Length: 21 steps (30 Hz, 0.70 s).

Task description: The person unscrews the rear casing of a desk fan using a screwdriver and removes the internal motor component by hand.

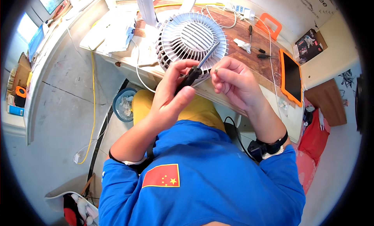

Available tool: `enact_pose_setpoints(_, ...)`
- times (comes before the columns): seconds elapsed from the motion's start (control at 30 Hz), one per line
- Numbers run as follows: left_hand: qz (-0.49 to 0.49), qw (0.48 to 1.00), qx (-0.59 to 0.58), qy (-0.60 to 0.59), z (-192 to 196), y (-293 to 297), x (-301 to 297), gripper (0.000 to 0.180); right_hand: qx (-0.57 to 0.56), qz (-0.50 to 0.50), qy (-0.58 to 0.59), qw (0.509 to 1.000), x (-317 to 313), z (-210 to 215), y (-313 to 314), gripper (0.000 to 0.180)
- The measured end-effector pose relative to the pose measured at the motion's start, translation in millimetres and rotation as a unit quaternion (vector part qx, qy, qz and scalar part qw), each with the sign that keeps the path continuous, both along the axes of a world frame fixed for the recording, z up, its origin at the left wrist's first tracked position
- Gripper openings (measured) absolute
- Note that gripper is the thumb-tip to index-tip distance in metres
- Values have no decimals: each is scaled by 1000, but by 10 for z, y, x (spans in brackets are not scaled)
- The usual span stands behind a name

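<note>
My left hand [168, 95] is closed around the black handle of a screwdriver [191, 77]. The screwdriver's metal shaft slants up and to the right, across the front of a white fan [194, 33]. My right hand [235, 80] pinches thumb and forefinger together close to the shaft. A tiny dark speck shows at those fingertips, too small to name. The fan's round slatted grille faces up at the near edge of the wooden table, just beyond both hands. Whether the screwdriver's tip touches the grille cannot be told.
Several screwdrivers [263, 55] lie right of the fan, by crumpled white paper [242, 45]. An orange-framed tablet [291, 76] sits at the table's right side. White cables and a power strip [240, 9] run along the back. A blue bin [124, 105] stands below, left of my knees.
</note>
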State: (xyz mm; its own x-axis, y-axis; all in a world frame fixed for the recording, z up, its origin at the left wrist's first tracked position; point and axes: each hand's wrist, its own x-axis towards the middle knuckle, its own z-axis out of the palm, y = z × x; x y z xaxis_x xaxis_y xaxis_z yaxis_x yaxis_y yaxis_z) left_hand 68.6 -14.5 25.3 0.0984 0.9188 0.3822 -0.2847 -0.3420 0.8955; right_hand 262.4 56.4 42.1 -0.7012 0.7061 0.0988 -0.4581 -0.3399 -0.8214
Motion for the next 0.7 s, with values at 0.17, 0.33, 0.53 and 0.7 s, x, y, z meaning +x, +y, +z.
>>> enact_pose_setpoints(0.17, 139, 969, 103, 176, -55, -75, -126, 25, 48, -30, 25, 998, 58, 63, 12, 7)
enact_pose_setpoints(0.33, 242, 888, 244, 305, 31, -118, -208, 30, 71, -34, 14, 997, 74, 67, 31, 4)
enact_pose_setpoints(0.53, 248, 880, 257, 312, 82, -115, -218, 33, 92, -20, 4, 996, 86, 66, 28, 4)
enact_pose_setpoints(0.7, 248, 878, 256, 320, 85, -112, -217, 33, 124, -26, -19, 992, 101, 70, 33, 5)
